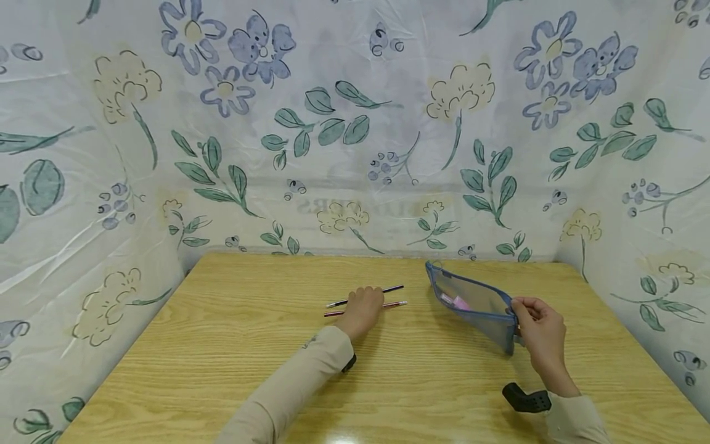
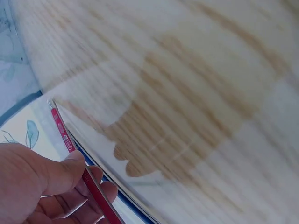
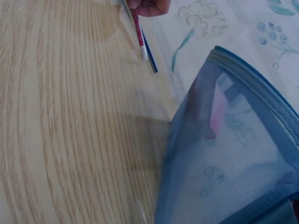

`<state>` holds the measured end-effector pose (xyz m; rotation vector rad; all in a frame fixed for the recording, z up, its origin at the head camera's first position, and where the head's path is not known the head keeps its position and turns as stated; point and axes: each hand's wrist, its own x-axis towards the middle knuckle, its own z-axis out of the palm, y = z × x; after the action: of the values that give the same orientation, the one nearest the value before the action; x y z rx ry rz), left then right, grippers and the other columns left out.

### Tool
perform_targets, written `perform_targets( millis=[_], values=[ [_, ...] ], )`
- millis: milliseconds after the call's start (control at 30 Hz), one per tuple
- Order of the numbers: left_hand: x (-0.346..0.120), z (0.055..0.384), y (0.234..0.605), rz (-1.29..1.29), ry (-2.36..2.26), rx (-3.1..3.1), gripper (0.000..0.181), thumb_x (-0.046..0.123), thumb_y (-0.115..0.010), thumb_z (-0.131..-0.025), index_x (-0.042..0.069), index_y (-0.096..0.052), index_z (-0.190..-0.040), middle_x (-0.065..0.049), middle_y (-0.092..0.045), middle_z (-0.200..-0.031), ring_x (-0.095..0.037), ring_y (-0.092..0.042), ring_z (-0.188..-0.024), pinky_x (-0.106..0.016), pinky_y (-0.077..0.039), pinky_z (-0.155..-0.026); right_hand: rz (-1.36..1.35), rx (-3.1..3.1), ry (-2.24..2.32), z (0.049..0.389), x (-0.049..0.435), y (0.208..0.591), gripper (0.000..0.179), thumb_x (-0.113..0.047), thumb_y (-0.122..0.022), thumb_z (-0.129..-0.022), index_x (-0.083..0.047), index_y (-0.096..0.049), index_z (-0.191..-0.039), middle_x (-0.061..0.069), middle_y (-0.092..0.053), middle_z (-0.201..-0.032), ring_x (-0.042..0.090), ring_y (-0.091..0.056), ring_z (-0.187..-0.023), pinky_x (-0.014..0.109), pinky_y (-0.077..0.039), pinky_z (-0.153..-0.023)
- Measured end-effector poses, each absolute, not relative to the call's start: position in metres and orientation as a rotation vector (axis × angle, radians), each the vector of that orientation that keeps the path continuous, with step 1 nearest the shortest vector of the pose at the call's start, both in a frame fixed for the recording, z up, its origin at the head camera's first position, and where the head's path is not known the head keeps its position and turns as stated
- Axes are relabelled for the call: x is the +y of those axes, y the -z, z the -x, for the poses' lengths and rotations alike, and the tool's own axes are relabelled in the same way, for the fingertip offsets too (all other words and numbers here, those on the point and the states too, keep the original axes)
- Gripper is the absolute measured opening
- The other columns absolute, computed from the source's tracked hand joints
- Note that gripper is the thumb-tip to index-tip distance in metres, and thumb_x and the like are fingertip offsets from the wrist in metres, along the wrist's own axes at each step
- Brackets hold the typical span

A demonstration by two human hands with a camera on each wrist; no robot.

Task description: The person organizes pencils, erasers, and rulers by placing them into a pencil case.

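Observation:
My left hand (image 1: 363, 308) pinches a red pencil (image 2: 60, 123) between thumb and fingers, low over the table. Its pale eraser end points right in the head view. Just beyond it lies a dark blue pencil (image 1: 394, 288), partly hidden behind the same hand. At the right, my right hand (image 1: 543, 330) grips the near corner of a blue mesh zipper pouch (image 3: 196, 172) and holds it tilted, its mouth gaping. A pink block-like item (image 3: 217, 114) shows through the mesh inside.
The wood-grain table (image 1: 249, 345) ends at a hanging floral cloth (image 1: 344, 154) at the back and sides. Black wrist gear (image 1: 527, 399) sticks out at my right wrist.

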<state>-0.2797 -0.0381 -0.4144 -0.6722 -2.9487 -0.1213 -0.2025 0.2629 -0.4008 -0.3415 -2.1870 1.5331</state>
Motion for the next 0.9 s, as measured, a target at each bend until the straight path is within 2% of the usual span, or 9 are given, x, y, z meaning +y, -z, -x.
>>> perform_targets(
  millis=[167, 467, 900],
  values=[
    [-0.037, 0.277, 0.412, 0.677, 0.108, -2.969, 0.006, -0.002, -0.061, -0.093, 0.002, -0.058, -0.089, -0.011, -0.055, -0.077, -0.024, -0.053, -0.065, -0.039, -0.047, -0.062, 0.299, -2.195, -1.483, 0.202, 0.261, 0.403, 0.026, -0.021, -0.061, -0.096, 0.003, -0.066, -0.103, -0.01, -0.067, -0.076, 0.001, -0.058, -0.061, 0.019, -0.049, -0.051],
    [-0.04, 0.273, 0.409, 0.71, 0.084, -2.939, 0.01, -0.002, -0.062, -0.092, 0.003, -0.06, -0.083, -0.009, -0.053, -0.077, -0.021, -0.048, -0.066, -0.036, -0.043, -0.061, 0.202, -2.243, -1.332, 0.201, 0.26, 0.405, 0.021, -0.018, -0.062, -0.096, 0.002, -0.068, -0.099, 0.009, -0.071, -0.083, 0.0, -0.058, -0.063, 0.019, -0.048, -0.05],
    [-0.046, 0.267, 0.402, 0.741, 0.124, -2.906, 0.006, -0.004, -0.064, -0.09, 0.001, -0.061, -0.091, -0.011, -0.054, -0.081, -0.023, -0.05, -0.069, -0.035, -0.046, -0.058, 0.072, -2.293, -1.293, 0.202, 0.262, 0.408, 0.023, -0.019, -0.061, -0.097, 0.003, -0.067, -0.103, 0.016, -0.069, -0.089, -0.003, -0.058, -0.07, 0.02, -0.046, -0.052]
  ],
)
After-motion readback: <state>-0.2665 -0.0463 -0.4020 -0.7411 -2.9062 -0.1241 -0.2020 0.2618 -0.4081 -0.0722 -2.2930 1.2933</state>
